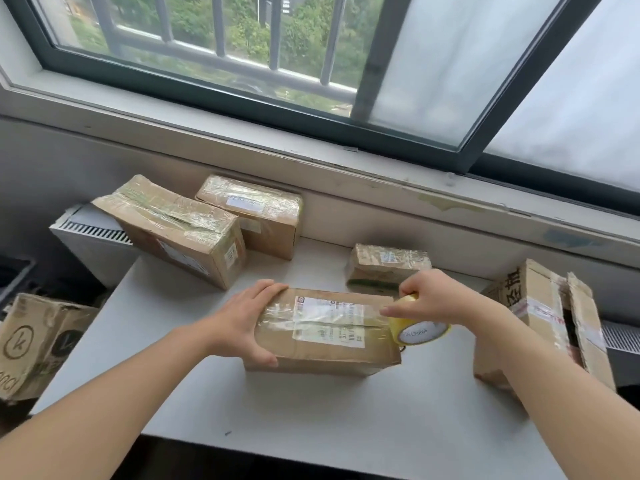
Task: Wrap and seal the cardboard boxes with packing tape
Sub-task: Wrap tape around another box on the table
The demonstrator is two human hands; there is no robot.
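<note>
A flat cardboard box [322, 351] with a white shipping label lies in the middle of the white table [311, 410]. Clear tape runs across its top. My left hand [242, 320] grips the box's left end, fingers over the top edge and thumb on the front side. My right hand [436, 299] holds a yellowish roll of packing tape [420, 332] at the box's right end, with the index finger stretched out onto the box top. The roll's white core faces me.
Two larger taped boxes [180, 230] [256, 213] stand at the back left, and a small taped box [388, 266] at the back. An open-flapped box [554, 317] stands on the right. A printed carton [31, 344] sits off the table's left, a radiator [86, 233] behind it.
</note>
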